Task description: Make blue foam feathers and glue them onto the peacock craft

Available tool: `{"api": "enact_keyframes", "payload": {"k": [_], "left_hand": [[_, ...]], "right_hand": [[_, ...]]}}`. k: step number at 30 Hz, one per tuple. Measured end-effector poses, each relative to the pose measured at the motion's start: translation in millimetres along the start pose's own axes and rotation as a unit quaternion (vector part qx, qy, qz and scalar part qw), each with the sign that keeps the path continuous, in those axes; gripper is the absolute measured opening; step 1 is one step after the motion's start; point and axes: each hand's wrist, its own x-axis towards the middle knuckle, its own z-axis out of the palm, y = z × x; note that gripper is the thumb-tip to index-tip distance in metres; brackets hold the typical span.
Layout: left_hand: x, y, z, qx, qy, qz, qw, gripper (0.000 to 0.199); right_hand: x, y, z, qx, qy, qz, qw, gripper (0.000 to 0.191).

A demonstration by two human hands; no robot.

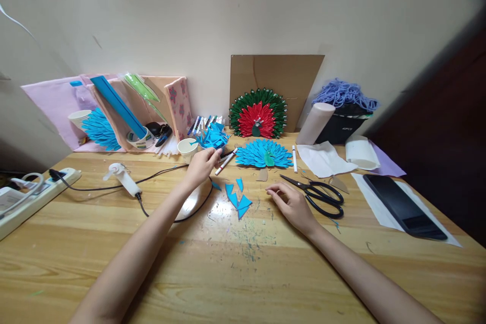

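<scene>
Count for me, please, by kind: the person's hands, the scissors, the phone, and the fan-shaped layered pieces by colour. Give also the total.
Hands: 2 (left hand, right hand)
Scissors: 1
Phone: 1
Blue fans: 2 (flat one, upright one)
Red-and-green fan: 1
Total: 7

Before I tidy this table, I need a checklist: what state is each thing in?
Cut blue pieces: loose on the table
Paper cup: upright
Blue heap: piled beside the cup
Scissors: flat, blades look closed
Phone: flat, screen dark
Glue gun: on table, power unclear
Power strip: black plug in it
Blue fan: laid flat
Red-and-green fan: upright
Cardboard: upright
Bottle: upright, capped
</scene>
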Motion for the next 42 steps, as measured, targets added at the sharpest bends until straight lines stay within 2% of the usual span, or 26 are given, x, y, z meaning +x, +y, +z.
{"api": "enact_keyframes", "payload": {"k": [4, 8, 10, 15, 18, 22, 25, 29, 33, 37, 42], "left_hand": [[1, 3, -9.3, 0.032, 0.037, 0.063, 0.997, 0.017], [1, 13, -19.7, 0.057, 0.059, 0.115, 0.990, 0.027], [-1, 17, -18.1, 0.060, 0.036, 0.118, 0.991, 0.029], [-13, 15, 12.9, 0.083, -0.106, 0.174, 0.976, 0.027], [-18, 10, 35.0, 0.105, -0.145, 0.190, 0.965, 0.024], [-20, 9, 52.3, 0.109, -0.135, 0.188, 0.967, 0.009], [-21, 12, 55.6, 0.093, -0.085, 0.159, 0.979, 0.010], [-19, 18, 41.4, 0.033, -0.022, 0.103, 0.994, 0.013], [-12, 21, 6.4, -0.038, 0.044, 0.031, 0.998, 0.018], [-7, 21, -25.8, -0.071, 0.076, -0.001, 0.995, 0.024], [-10, 26, -42.9, -0.093, 0.073, -0.003, 0.993, 0.025]], "right_hand": [[0, -1, 0, 0.005, 0.001, 0.009, 1.000, 0.021], [0, 0, -1, 0.011, 0.001, 0.004, 1.000, 0.024], [0, 0, -1, 0.016, 0.003, 0.001, 1.000, 0.025], [0, 0, -1, 0.022, 0.005, 0.003, 1.000, 0.025], [-1, 0, -1, 0.024, 0.004, 0.005, 1.000, 0.025], [0, 0, 0, 0.018, 0.007, 0.004, 1.000, 0.024], [-1, 0, 0, 0.026, 0.013, -0.002, 1.000, 0.023], [-1, -4, -1, 0.025, 0.015, -0.018, 0.999, 0.019], [9, -20, 9, 0.018, 0.009, -0.041, 0.999, 0.014], [34, -40, 38, -0.003, -0.052, -0.056, 0.997, 0.007], [66, -56, 83, -0.048, -0.083, -0.063, 0.993, 0.010]]}}
